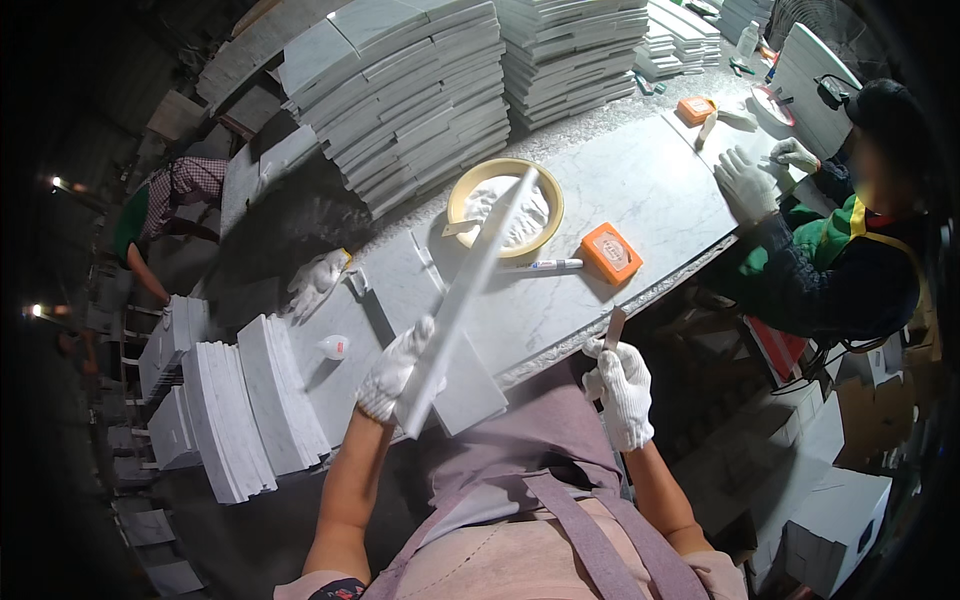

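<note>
My left hand (pixel 392 375), in a white knit glove, grips a long pale stone tile (pixel 462 300) near its lower end. The tile stands on edge, tilted up and away, slightly blurred. In my gloved right hand (pixel 622 393) is a small flat brownish blade (pixel 615 326), pinched upright between thumb and fingers. Beyond the tile, partly covered by it, sits a yellow bowl (pixel 557 214) of white paste or powder, with a small scraper (pixel 460 228) at its rim. A marker pen (pixel 548 266) and an orange box (pixel 611 253) lie on the marble table (pixel 640 190).
Tall stacks of tiles (pixel 410 90) line the table's far side; more tiles (pixel 275 395) stand at the left. Nearby are a spare glove (pixel 318 283) and a small white bottle (pixel 332 347). A gloved co-worker (pixel 840 240) works at the right; another person (pixel 185 195) bends at the far left.
</note>
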The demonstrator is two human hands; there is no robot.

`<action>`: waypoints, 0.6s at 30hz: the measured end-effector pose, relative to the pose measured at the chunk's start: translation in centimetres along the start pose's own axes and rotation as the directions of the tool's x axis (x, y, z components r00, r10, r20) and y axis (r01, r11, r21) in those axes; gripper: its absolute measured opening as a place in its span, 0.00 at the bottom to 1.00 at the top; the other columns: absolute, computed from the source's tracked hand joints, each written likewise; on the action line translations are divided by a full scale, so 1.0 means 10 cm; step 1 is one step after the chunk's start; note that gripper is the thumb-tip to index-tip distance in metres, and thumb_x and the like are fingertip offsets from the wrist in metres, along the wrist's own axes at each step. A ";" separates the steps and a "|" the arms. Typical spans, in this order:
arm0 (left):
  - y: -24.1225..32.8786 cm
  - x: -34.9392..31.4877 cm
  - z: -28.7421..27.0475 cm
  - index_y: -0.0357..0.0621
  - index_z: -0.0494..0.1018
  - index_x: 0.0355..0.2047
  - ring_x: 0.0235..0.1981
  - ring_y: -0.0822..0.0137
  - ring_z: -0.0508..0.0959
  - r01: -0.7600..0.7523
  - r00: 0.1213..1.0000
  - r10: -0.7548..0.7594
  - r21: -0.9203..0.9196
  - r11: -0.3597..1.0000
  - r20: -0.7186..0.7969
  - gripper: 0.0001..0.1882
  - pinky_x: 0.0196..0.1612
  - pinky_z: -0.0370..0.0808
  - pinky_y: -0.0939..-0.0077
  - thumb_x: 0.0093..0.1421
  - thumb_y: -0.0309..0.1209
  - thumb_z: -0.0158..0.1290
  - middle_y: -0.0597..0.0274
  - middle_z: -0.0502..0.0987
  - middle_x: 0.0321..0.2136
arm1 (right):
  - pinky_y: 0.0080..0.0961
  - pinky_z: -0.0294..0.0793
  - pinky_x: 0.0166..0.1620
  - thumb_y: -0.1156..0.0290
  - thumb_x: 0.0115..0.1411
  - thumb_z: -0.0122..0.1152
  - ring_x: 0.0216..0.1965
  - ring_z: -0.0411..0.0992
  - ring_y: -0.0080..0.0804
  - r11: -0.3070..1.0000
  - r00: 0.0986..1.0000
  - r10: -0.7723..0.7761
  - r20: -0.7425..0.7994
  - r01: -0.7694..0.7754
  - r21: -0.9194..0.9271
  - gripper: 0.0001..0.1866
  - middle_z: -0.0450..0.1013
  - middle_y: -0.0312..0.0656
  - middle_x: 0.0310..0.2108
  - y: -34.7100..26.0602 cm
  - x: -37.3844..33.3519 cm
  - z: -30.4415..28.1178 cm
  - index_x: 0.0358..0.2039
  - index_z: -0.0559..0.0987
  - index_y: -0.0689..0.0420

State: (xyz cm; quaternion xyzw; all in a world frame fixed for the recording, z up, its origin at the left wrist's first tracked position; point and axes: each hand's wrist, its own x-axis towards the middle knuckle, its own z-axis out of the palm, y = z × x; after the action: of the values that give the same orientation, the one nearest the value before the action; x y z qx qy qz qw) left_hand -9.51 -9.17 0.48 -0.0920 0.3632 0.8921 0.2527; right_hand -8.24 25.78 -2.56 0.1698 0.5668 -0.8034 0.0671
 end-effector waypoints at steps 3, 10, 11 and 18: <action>-0.11 -0.27 -0.33 0.43 0.76 0.51 0.46 0.79 0.79 -0.023 0.985 0.078 0.328 0.944 -0.155 0.12 0.48 0.78 0.80 0.75 0.37 0.56 0.69 0.80 0.43 | 0.26 0.79 0.34 0.62 0.75 0.61 0.25 0.77 0.26 0.986 0.994 -0.029 0.101 0.012 0.164 0.16 0.83 0.45 0.38 0.03 0.18 0.05 0.49 0.79 0.63; -0.14 -0.69 -0.53 0.37 0.75 0.53 0.41 0.79 0.77 0.083 0.978 0.115 0.834 0.545 -0.172 0.14 0.47 0.77 0.80 0.71 0.30 0.61 0.71 0.79 0.39 | 0.26 0.84 0.34 0.63 0.75 0.59 0.36 0.81 0.31 0.960 0.971 -0.049 0.236 -0.019 0.281 0.13 0.80 0.45 0.48 0.38 0.31 -0.03 0.50 0.76 0.59; -0.11 -0.69 -0.55 0.37 0.75 0.55 0.42 0.79 0.78 0.187 0.964 0.035 0.772 0.607 -0.262 0.16 0.48 0.78 0.79 0.71 0.30 0.61 0.71 0.79 0.40 | 0.26 0.84 0.34 0.63 0.75 0.59 0.36 0.81 0.31 0.956 0.970 -0.076 0.229 0.006 0.292 0.12 0.80 0.44 0.47 0.44 0.29 -0.05 0.50 0.76 0.59; 0.07 -0.56 -0.80 0.34 0.74 0.60 0.43 0.76 0.82 0.337 0.935 -0.202 0.560 0.757 -0.291 0.25 0.48 0.81 0.78 0.67 0.33 0.66 0.65 0.83 0.44 | 0.31 0.86 0.43 0.65 0.75 0.60 0.48 0.81 0.36 0.984 0.993 -0.005 0.118 -0.017 0.180 0.13 0.80 0.44 0.48 0.52 0.21 -0.02 0.52 0.77 0.61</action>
State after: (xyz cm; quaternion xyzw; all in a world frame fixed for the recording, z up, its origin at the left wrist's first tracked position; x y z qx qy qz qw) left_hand -5.27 -17.26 -2.90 -0.1535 0.6349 0.6690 0.3547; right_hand -8.57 24.35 -7.99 0.1290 0.4862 -0.8598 0.0874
